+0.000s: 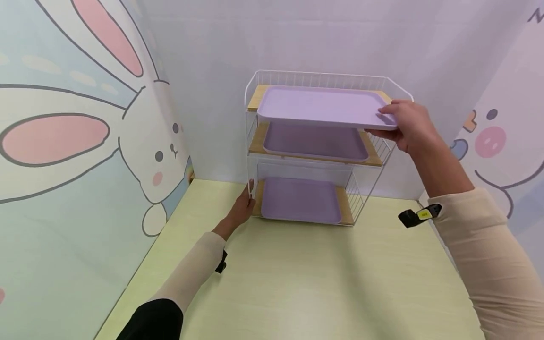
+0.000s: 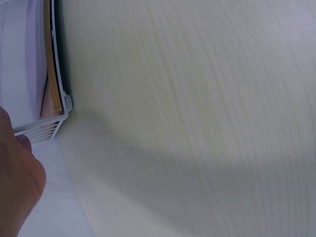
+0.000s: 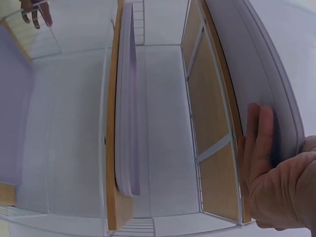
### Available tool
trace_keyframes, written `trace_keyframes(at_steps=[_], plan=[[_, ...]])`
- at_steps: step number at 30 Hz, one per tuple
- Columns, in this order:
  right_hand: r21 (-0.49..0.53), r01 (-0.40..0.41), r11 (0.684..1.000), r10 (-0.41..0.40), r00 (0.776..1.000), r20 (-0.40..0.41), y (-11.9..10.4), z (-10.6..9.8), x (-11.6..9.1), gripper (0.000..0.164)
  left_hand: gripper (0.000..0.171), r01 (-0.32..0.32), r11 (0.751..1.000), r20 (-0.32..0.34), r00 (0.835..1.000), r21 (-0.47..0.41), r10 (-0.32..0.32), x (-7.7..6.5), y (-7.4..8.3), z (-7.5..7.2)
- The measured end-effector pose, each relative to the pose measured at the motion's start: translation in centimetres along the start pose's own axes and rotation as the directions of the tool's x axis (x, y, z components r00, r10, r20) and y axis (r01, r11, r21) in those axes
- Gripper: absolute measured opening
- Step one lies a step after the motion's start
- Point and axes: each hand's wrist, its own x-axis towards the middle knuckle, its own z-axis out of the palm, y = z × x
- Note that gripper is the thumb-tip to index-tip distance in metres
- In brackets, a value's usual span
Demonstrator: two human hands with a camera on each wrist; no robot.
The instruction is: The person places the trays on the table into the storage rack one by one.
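A white wire rack with three wooden shelves stands against the back wall. My right hand holds the right end of a light purple tray at the top shelf, thumb above and fingers beneath. In the right wrist view those fingers lie under the tray, whose end sticks out past the shelf. With my left hand I grip the rack's lower left side wires; the left wrist view shows that hand at the frame's corner. One purple tray lies on the middle shelf, another on the bottom one.
The rack stands at the back of a pale wood-grain table. A cloth with cartoon rabbits covers the left side wall, and a plain curtain hangs behind the rack. More cartoon print is at the right.
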Motion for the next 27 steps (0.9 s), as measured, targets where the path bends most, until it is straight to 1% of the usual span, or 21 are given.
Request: trace_keyframes(at_steps=[2,3,4,6,8,9,10,11,12,13,14,15,16,17,18,19,20,21,23,25,27], plan=[[-0.173,0.061,0.983,-0.066,0.997,-0.025,0.0,0.1,-0.1,0.074,0.088,-0.005,1.000,-0.003,1.000,0.000,0.005,0.1,-0.3,-0.1],[-0.276,0.085,0.957,-0.102,0.994,-0.046,0.1,0.3,-0.4,0.075,0.088,-0.005,1.000,-0.005,1.000,0.001,0.005,0.1,-0.5,-0.2],[-0.389,0.102,0.916,-0.143,0.987,-0.077,0.2,0.5,-0.7,0.079,0.088,-0.001,1.000,-0.006,1.000,0.002,0.001,0.1,-0.5,-0.3],[-0.606,0.104,0.789,-0.242,0.958,-0.152,0.3,1.3,-1.5,0.087,0.088,0.007,1.000,-0.007,1.000,0.002,-0.007,0.0,-0.6,-0.4],[-0.759,0.075,0.647,-0.354,0.911,-0.211,0.7,2.3,-2.5,0.093,0.088,0.010,1.000,-0.004,1.000,0.006,-0.010,-0.2,-0.4,-0.4],[-0.814,0.070,0.577,-0.421,0.879,-0.223,0.9,2.9,-3.1,0.095,0.087,0.007,1.000,-0.003,1.000,0.009,-0.007,-0.3,-0.2,-0.4],[-0.852,0.086,0.517,-0.501,0.837,-0.220,1.3,3.6,-3.6,0.094,0.087,0.005,1.000,-0.002,1.000,0.010,-0.005,-0.4,0.0,-0.4],[-0.876,0.132,0.464,-0.593,0.781,-0.196,1.8,4.3,-4.0,0.090,0.086,0.003,1.000,-0.001,1.000,0.014,-0.003,-0.4,0.2,-0.4],[-0.891,0.203,0.406,-0.687,0.711,-0.152,2.5,5.1,-4.3,0.086,0.086,0.002,1.000,-0.003,1.000,0.011,-0.002,-0.5,0.4,-0.4],[-0.899,0.282,0.336,-0.768,0.634,-0.088,3.3,5.9,-4.6,0.081,0.086,0.005,1.000,-0.003,1.000,0.006,-0.005,-0.5,0.6,-0.4],[-0.897,0.364,0.250,-0.834,0.551,-0.008,4.2,6.7,-4.8,0.076,0.086,0.009,1.000,-0.002,1.000,0.000,-0.009,-0.5,0.8,-0.3],[-0.885,0.440,0.153,-0.886,0.457,0.074,5.2,7.5,-4.9,0.070,0.086,0.014,1.000,0.000,1.000,-0.008,-0.014,-0.5,0.9,-0.3],[-0.865,0.499,0.056,-0.915,0.372,0.155,6.2,8.2,-4.9,0.066,0.086,0.021,1.000,0.001,1.000,-0.014,-0.021,-0.5,0.9,-0.3],[-0.842,0.539,-0.035,-0.927,0.297,0.228,7.3,9.0,-4.9,0.063,0.087,0.026,1.000,0.002,1.000,-0.017,-0.026,-0.5,0.9,-0.2],[-0.820,0.562,-0.109,-0.926,0.242,0.289,8.2,9.6,-4.8,0.062,0.087,0.029,0.999,0.003,1.000,-0.020,-0.029,-0.5,0.9,-0.1],[-0.804,0.571,-0.168,-0.919,0.204,0.337,9.2,10.2,-4.6,0.063,0.088,0.032,0.999,0.004,0.999,-0.020,-0.032,-0.5,0.8,-0.1],[-0.795,0.568,-0.214,-0.912,0.174,0.370,10.0,10.7,-4.3,0.063,0.088,0.030,0.999,0.003,1.000,-0.016,-0.030,-0.5,0.7,0.0],[-0.792,0.561,-0.241,-0.910,0.152,0.385,10.6,11.1,-3.9,0.064,0.088,0.023,1.000,0.001,1.000,-0.011,-0.023,-0.4,0.6,0.0],[-0.792,0.553,-0.260,-0.910,0.135,0.393,11.4,11.5,-3.1,0.065,0.088,0.011,1.000,-0.002,1.000,-0.007,-0.011,-0.4,0.2,0.2],[-0.798,0.548,-0.251,-0.912,0.142,0.385,11.5,11.7,-2.2,0.065,0.087,-0.001,1.000,-0.001,1.000,-0.013,0.001,-0.3,-0.1,0.3],[-0.804,0.546,-0.236,-0.912,0.162,0.377,11.3,11.7,-1.3,0.064,0.085,-0.009,1.000,0.003,1.000,-0.020,0.009,-0.3,-0.4,0.3]])
